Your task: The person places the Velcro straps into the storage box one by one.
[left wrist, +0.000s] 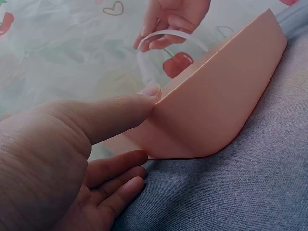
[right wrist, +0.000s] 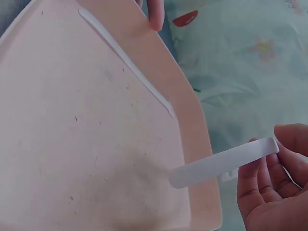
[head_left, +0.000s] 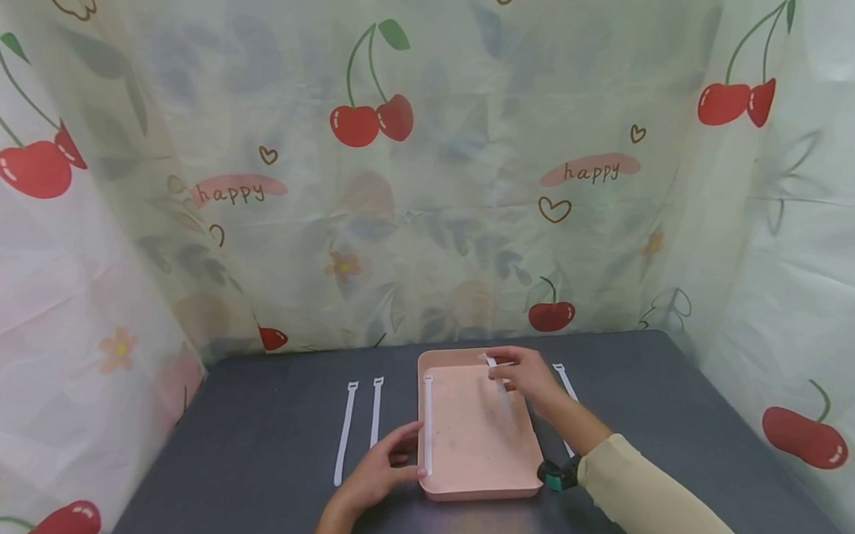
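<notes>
A white strap point(head_left: 500, 378) is pinched at its end by the right hand point(head_left: 526, 377) above the pink tray point(head_left: 477, 485) on the counter point(head_left: 263, 430). The tray's near-left rim is steadied by the left hand point(head_left: 378, 473), thumb pressed on it; one strap point(head_left: 428, 424) lies inside.

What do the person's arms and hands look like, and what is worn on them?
The hands are bare, without gloves or visible rings. The right arm wears a long cream sleeve, with a small black and green device at the wrist. The left hand and the part of its forearm in view show no sleeve. The thumbnail in the left wrist view is short and unpainted.
</notes>
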Demonstrator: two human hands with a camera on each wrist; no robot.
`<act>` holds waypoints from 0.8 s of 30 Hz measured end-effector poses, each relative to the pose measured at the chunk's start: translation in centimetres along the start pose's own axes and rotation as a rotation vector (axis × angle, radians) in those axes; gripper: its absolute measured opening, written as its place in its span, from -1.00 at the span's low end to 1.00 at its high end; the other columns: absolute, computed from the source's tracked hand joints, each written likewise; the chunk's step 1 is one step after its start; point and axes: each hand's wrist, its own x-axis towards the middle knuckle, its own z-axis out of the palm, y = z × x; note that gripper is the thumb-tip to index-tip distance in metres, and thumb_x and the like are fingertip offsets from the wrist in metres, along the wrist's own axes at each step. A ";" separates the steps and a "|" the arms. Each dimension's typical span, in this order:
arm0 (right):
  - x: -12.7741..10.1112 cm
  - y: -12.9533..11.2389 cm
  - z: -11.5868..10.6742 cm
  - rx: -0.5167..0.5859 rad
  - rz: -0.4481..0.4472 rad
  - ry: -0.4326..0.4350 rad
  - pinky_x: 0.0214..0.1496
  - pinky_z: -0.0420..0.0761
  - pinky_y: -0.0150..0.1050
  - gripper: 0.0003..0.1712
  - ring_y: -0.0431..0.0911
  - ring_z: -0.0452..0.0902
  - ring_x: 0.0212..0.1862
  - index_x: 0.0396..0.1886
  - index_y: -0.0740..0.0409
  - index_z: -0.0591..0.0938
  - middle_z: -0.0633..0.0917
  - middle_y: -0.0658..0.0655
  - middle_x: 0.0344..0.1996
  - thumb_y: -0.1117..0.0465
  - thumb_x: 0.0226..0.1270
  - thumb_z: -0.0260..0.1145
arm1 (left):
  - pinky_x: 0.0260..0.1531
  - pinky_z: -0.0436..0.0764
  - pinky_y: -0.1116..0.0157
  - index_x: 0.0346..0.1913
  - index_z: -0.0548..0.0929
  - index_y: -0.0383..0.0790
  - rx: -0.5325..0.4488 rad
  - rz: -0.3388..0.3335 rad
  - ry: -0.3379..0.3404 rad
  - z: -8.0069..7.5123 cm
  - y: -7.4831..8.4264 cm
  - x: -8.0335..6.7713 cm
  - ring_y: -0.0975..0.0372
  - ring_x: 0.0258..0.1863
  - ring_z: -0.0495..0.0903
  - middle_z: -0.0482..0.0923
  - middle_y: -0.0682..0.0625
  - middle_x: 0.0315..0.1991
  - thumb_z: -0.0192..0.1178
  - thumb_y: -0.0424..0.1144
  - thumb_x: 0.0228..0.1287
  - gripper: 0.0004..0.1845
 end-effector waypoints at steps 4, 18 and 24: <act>0.1 0.0 0.6 0.059 0.024 -0.002 -0.20 0.63 -0.15 -0.58 -0.03 0.64 -0.17 0.17 0.24 0.60 0.67 0.19 -0.03 0.34 0.31 0.29 | 0.17 0.37 -0.04 0.41 0.32 -0.27 0.005 -0.003 0.000 0.0 0.0 0.0 -0.05 0.21 0.42 0.44 -0.26 0.23 0.38 -0.27 0.16 -0.25; 0.8 1.6 2.6 0.155 0.074 0.019 -0.19 0.66 -0.14 -0.64 0.07 0.68 -0.14 0.12 0.34 0.60 0.66 0.32 -0.03 0.33 0.37 0.24 | 0.18 0.37 -0.03 0.41 0.32 -0.26 0.010 0.002 -0.007 -0.1 0.0 0.1 -0.06 0.22 0.42 0.44 -0.26 0.24 0.38 -0.27 0.16 -0.25; 1.2 2.3 3.4 0.161 0.095 0.023 -0.27 0.65 -0.18 -0.64 -0.03 0.68 -0.29 0.09 0.39 0.61 0.70 0.27 -0.14 0.36 0.34 0.24 | 0.18 0.36 -0.06 0.41 0.32 -0.26 0.003 -0.012 -0.003 -0.1 0.1 0.0 -0.07 0.22 0.42 0.44 -0.27 0.24 0.38 -0.27 0.16 -0.25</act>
